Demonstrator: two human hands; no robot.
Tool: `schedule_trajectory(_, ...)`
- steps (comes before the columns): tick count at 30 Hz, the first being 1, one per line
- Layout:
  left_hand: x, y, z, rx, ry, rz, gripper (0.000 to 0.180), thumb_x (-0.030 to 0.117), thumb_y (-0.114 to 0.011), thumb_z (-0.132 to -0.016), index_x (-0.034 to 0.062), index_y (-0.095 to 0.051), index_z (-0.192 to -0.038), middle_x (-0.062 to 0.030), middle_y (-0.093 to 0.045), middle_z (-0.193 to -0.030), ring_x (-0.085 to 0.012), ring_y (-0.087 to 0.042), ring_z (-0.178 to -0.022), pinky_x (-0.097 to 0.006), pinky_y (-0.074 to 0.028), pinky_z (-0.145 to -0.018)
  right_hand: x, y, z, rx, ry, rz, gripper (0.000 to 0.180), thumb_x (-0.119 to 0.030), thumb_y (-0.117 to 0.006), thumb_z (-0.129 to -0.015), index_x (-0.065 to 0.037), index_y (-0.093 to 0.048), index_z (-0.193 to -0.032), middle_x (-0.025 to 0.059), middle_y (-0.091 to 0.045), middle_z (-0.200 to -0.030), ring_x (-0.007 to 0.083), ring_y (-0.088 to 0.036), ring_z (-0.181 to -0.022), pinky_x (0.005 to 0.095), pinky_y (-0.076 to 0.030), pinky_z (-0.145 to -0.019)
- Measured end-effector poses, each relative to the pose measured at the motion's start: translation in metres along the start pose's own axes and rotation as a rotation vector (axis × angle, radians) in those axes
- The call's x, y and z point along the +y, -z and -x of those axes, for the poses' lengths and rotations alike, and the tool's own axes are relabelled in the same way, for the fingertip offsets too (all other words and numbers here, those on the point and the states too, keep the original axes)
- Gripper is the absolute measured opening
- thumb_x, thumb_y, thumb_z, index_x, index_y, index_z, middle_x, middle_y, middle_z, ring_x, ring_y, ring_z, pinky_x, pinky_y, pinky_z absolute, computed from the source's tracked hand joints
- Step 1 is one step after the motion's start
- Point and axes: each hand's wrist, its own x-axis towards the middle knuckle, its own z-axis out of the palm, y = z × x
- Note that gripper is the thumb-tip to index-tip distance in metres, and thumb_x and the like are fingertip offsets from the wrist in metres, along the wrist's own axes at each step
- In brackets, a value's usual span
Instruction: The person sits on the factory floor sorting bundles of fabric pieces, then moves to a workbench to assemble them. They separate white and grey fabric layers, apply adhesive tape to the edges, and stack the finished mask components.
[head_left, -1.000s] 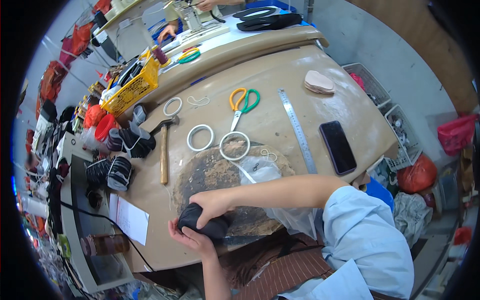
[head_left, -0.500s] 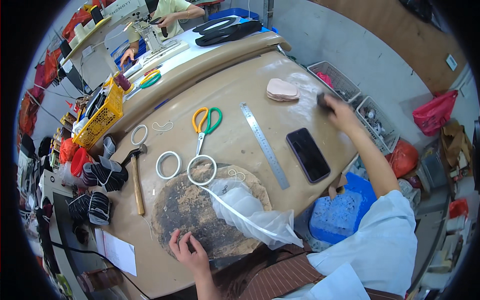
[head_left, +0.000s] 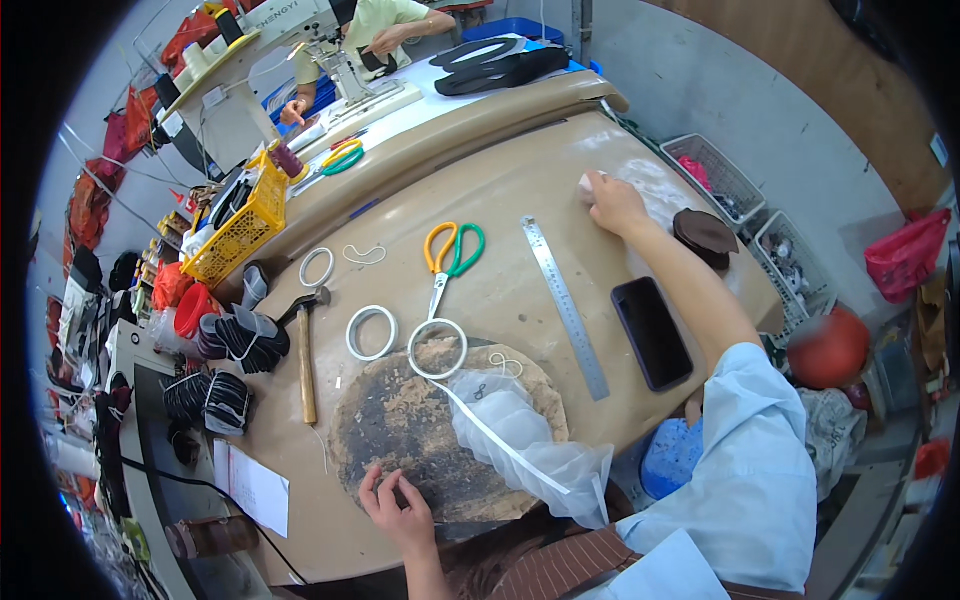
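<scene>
My left hand (head_left: 396,508) rests at the near edge of a round, dark, worn work pad (head_left: 400,425), fingers apart and holding nothing. My right arm stretches far across the tan table (head_left: 520,190). My right hand (head_left: 612,202) lies over a small pale piece (head_left: 584,182) at the far side, fingers curled onto it. A dark brown piece (head_left: 705,232) lies to the right of that hand, at the table's right edge.
Orange-and-green scissors (head_left: 450,255), a steel ruler (head_left: 565,305), a black phone (head_left: 652,332), white tape rings (head_left: 372,332), a hammer (head_left: 305,350) and a clear plastic bag (head_left: 520,440) lie around. A yellow basket (head_left: 235,220) stands left. Another person (head_left: 375,25) works at a sewing machine behind.
Both hands held a dark piece at the near edge. My right hand carried it to the far right, left it there and moved left onto the pale piece. My left hand stayed at the pad.
</scene>
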Motion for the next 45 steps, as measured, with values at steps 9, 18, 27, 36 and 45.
schedule_trajectory(9,-0.002,0.004,-0.004,-0.04,0.037,-0.014,0.012,-0.002,-0.061,-0.081,0.0,-0.063,-0.093,-0.0192,-0.053,-0.114,-0.0357,-0.055,-0.105,-0.042,-0.046,-0.089,0.082,0.043,-0.054,0.198,-0.29,-1.51,0.055,-0.021,-0.066,-0.081,0.004,-0.048,-0.126,0.0192,-0.061,-0.115,0.0258,-0.059,-0.105,0.0359,-0.046,-0.093)
schedule_trajectory(18,0.004,0.0,-0.007,-0.049,0.078,0.024,0.009,0.0,-0.06,-0.083,0.0006,-0.062,-0.092,-0.0173,-0.054,-0.114,-0.0331,-0.054,-0.108,-0.042,-0.043,-0.094,0.05,0.01,-0.029,0.362,-0.441,0.09,0.037,-0.012,-0.062,-0.078,-0.003,-0.06,-0.114,0.0209,-0.058,-0.114,0.0363,-0.054,-0.109,0.044,-0.045,-0.092)
schedule_trajectory(27,0.0,-0.002,-0.008,-0.051,0.057,0.03,0.008,0.0,-0.06,-0.083,0.0007,-0.062,-0.091,-0.0169,-0.055,-0.112,-0.0322,-0.055,-0.106,-0.041,-0.043,-0.094,-0.081,-0.041,-0.025,-0.074,0.203,0.076,0.046,-0.014,-0.062,-0.077,-0.007,-0.053,-0.121,0.0172,-0.065,-0.099,0.0369,-0.062,-0.095,0.0453,-0.05,-0.083)
schedule_trajectory(36,-0.003,0.001,-0.008,-0.045,0.088,0.08,0.01,0.0,-0.061,-0.082,0.0008,-0.063,-0.091,-0.0154,-0.056,-0.11,-0.031,-0.056,-0.104,-0.04,-0.044,-0.092,0.042,0.007,-0.062,0.429,-0.753,-1.606,0.033,0.002,-0.054,-0.081,0.002,-0.054,-0.115,0.0139,-0.062,-0.093,0.0231,-0.064,-0.088,0.0367,-0.057,-0.067)
schedule_trajectory(45,-0.003,0.0,-0.007,-0.019,0.105,0.141,0.01,0.0,-0.061,-0.081,0.0014,-0.063,-0.091,-0.015,-0.057,-0.109,-0.0308,-0.056,-0.103,-0.04,-0.045,-0.091,0.106,-0.025,-0.04,0.568,-0.805,-1.982,0.032,0.007,-0.039,-0.089,0.013,-0.035,-0.12,0.0256,-0.048,-0.116,0.0385,-0.061,-0.101,0.0419,-0.058,-0.088)
